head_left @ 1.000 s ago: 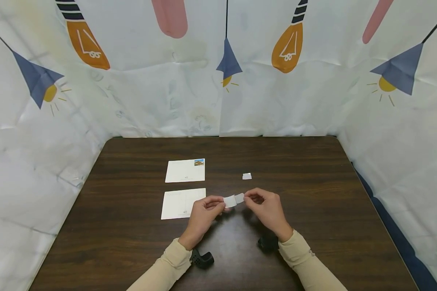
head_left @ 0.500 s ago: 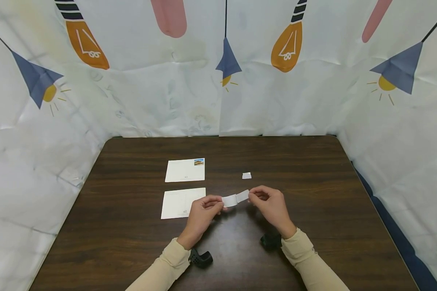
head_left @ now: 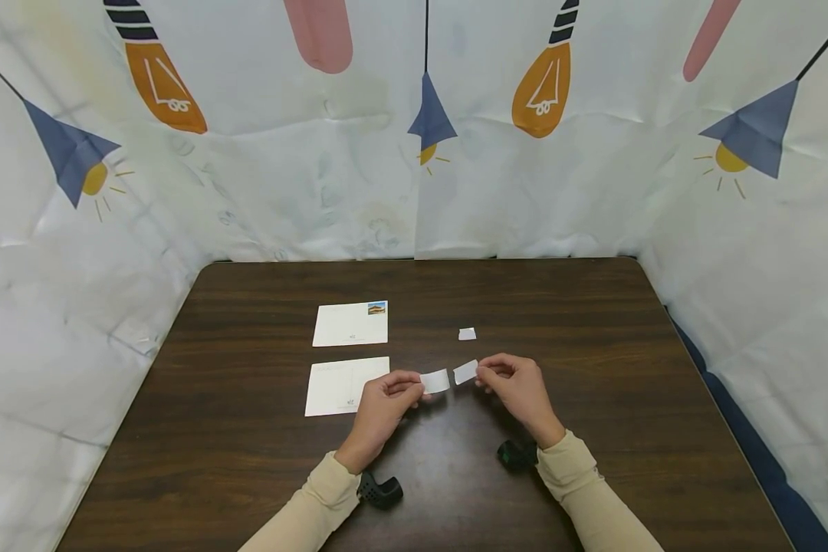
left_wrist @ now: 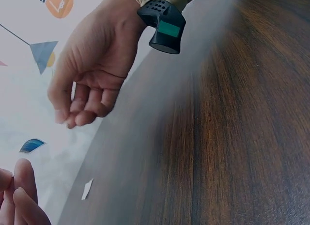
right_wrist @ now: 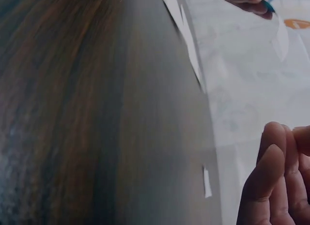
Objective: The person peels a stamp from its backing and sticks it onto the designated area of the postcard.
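Observation:
My left hand (head_left: 381, 410) pinches a small stamp (head_left: 435, 381) by its left end. Its white side faces up in the head view, while the left wrist view catches the blue printed face of the stamp (left_wrist: 32, 146). Just to the right, my right hand (head_left: 520, 389) pinches a white slip of backing paper (head_left: 465, 372) between thumb and fingers. A narrow gap separates stamp and slip, both held above the table. In the right wrist view my right fingers (right_wrist: 271, 162) hide the slip.
Behind the left hand lies a blank postcard (head_left: 334, 386), partly covered by it. Farther back is a postcard (head_left: 348, 325) with a stamp (head_left: 376, 307) in its upper right corner. Another small white slip (head_left: 467, 334) rests on the dark wooden table (head_left: 593, 330).
The right hand has drawn right and slightly away, pulling the backing paper off the stamp; the two overlapped before and now stand apart. The left hand has barely moved.

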A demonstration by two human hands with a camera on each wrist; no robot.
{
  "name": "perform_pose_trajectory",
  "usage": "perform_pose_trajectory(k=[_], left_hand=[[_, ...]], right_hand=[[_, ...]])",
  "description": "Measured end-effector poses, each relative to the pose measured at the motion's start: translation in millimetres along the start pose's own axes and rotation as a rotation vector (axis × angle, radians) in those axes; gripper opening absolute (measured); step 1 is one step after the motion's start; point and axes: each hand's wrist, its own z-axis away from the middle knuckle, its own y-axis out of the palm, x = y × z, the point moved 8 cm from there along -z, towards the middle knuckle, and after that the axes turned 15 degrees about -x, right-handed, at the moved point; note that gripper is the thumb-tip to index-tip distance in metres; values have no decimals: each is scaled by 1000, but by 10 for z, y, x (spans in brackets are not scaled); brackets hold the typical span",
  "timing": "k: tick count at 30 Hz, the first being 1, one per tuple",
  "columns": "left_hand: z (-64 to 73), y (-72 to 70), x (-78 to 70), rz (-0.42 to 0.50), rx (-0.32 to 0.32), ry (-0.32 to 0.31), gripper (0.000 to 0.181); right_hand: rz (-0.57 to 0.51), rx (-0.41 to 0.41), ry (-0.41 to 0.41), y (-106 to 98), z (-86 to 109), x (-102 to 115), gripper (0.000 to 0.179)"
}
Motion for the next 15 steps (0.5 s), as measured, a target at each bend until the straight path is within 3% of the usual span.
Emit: perform_pose_trajectory(k=[15], left_hand=[[-12,-26,34,9,12,-38,19]], right_hand=[[73,77,74,39,-46,-227,11]])
